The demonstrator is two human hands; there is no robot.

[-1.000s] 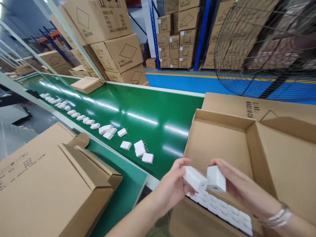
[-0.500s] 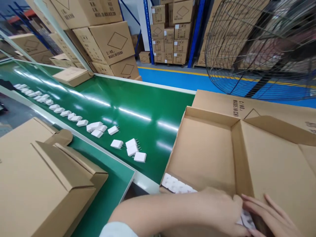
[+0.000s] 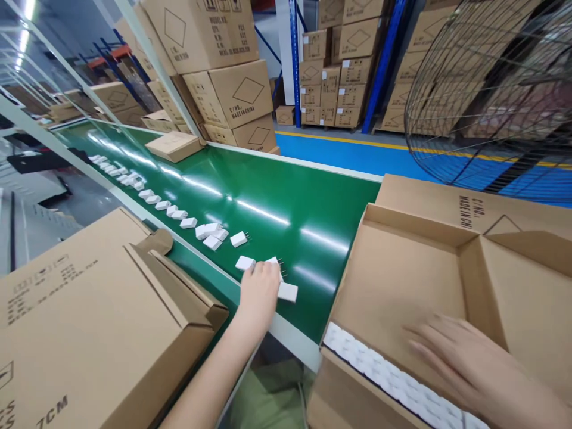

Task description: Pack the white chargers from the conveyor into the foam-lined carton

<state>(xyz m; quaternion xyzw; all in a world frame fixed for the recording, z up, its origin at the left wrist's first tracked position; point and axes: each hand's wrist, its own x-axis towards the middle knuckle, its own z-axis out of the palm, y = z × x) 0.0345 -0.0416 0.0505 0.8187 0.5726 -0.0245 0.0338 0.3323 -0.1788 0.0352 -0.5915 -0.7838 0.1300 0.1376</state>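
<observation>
Left hand is down on the green belt, fingers curled over a clump of white chargers, one charger lying flat just beside it on the right, another by the fingertips on the left. Fingers bent, knuckles up; from here I can't tell whether they've closed on a charger or only touch. Metal prongs poke out past the fingers, pointing right. Right hand is over the open box, blurred, palm down, fingers loosely stretched, nothing seen in it; can't tell if it touches the cardboard. White blocks sit packed in a tight double row along the box's near edge, the far end of the row by the right wrist. More chargers trail up the belt toward the far left, some bunched, some single. Brown carton stands near left, flaps open. Flat box rests on the belt's far side, stacked cartons behind. Wire fan upper right.
</observation>
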